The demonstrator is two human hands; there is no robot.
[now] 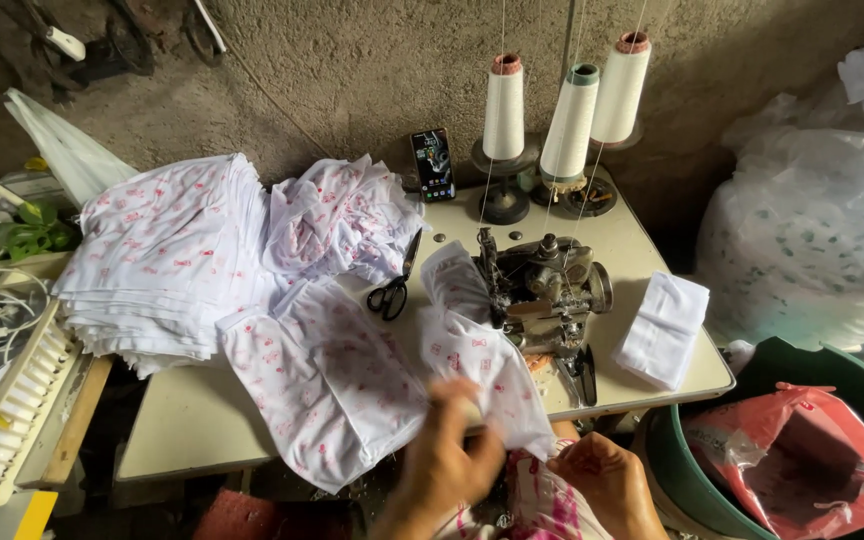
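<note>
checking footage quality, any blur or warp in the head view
Head view: left hand is smeared by motion blur, right hand sharper; sewing machine and thread cones crisp; wide-lens bending at the edges; soft, even light, no strong glare.

left hand (442, 465) fingers (452, 395) motion-blurred
</note>
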